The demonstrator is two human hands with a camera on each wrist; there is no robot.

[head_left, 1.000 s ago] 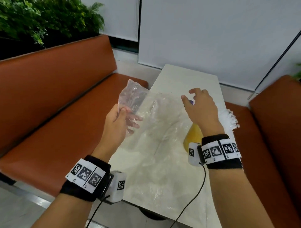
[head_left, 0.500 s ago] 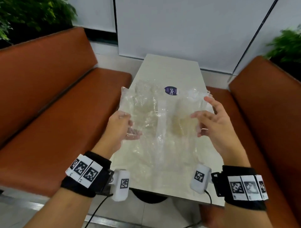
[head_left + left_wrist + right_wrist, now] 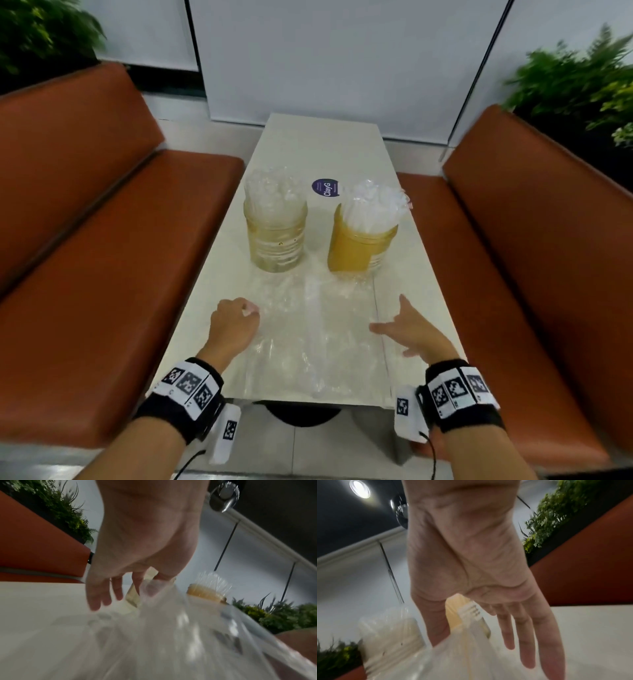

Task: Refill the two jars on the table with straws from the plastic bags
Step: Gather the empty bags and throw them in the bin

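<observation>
Two jars stand mid-table: a pale clear jar holding clear straws and an amber jar holding white straws. In front of them a crumpled clear plastic bag lies flat on the table. My left hand is at the bag's left edge, and in the left wrist view the plastic bag rises between its thumb and forefinger, which pinch it. My right hand hovers at the bag's right edge with fingers straight and spread, holding nothing.
Orange-brown benches flank the narrow table, one on the left and one on the right. A round purple sticker lies behind the jars. Plants stand behind the benches. The far half of the table is bare.
The bag, held up and spread between both hands, has come down flat onto the table, uncovering the jars. My right hand has let go of it and both hands dropped lower.
</observation>
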